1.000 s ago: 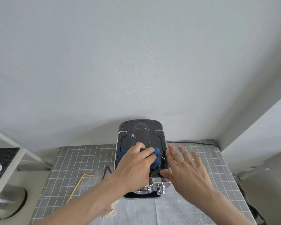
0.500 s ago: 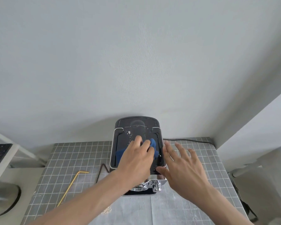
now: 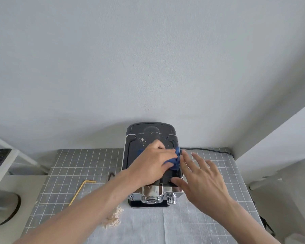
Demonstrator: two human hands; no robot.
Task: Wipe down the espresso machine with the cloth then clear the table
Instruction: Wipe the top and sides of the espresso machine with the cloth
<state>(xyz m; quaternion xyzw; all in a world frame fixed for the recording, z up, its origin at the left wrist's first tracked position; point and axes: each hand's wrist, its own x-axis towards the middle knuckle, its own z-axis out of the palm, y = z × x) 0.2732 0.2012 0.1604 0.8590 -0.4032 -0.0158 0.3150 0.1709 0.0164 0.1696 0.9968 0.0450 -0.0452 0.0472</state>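
Note:
A black and chrome espresso machine (image 3: 151, 136) stands against the wall at the back of the grey grid-patterned table (image 3: 81, 166). White splashes dot its black top near the back left. My left hand (image 3: 153, 163) presses a blue cloth (image 3: 176, 160) onto the machine's top, toward its right edge. My right hand (image 3: 202, 178) rests with fingers spread against the machine's right side, the thumb at the front right corner.
A bent yellow straw (image 3: 79, 191) lies left of the machine, with a dark bent object (image 3: 110, 176) beside it. A beige crumpled clump (image 3: 114, 217) sits on the white paper sheet (image 3: 165, 224). A black power cord (image 3: 208, 150) runs right. A steel bowl (image 3: 2, 208) sits at far left.
My left hand has slid the blue cloth back and to the right across the machine's top. My right hand has kept its place at the machine's right side.

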